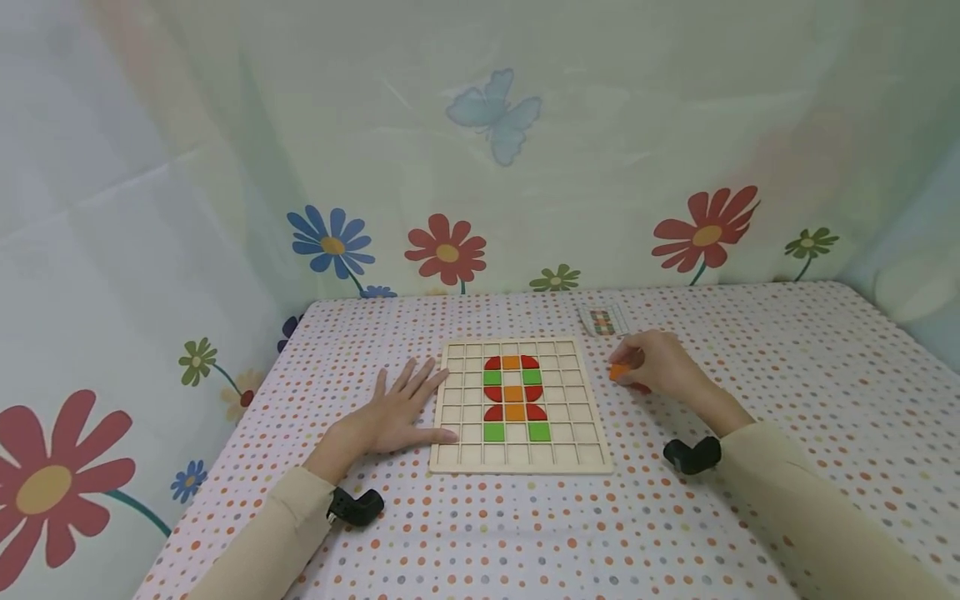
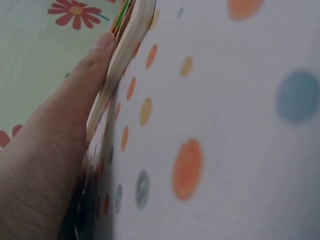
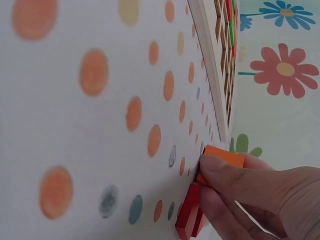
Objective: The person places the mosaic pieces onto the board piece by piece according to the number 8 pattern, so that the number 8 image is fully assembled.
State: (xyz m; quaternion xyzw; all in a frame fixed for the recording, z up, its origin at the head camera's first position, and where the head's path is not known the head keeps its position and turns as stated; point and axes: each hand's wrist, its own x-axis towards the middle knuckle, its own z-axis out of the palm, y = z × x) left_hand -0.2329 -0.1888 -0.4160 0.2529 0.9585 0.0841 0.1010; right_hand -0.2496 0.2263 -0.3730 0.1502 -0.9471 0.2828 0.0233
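Observation:
My left hand (image 1: 397, 417) lies with spread fingers along the left edge of a wooden grid board (image 1: 573, 450), its thumb over the frame. In the left wrist view the thumb (image 2: 85, 80) rests against the board's rim. Red rounded pieces (image 1: 492, 392), orange squares (image 1: 515, 412) and green squares (image 1: 539, 431) fill part of the grid's middle columns. Right of the board, my right hand (image 1: 660, 362) pinches an orange square block (image 3: 225, 156) between thumb and fingers. Red blocks (image 3: 188, 212) show just below those fingers, partly hidden by the hand.
A small pattern card (image 1: 604, 320) showing a coloured figure lies beyond the board at the back right. Dotted cloth (image 1: 510, 533) covers the table, and a flowered backdrop (image 1: 600, 167) hangs behind and to the left. Each wrist wears a black camera (image 1: 692, 455).

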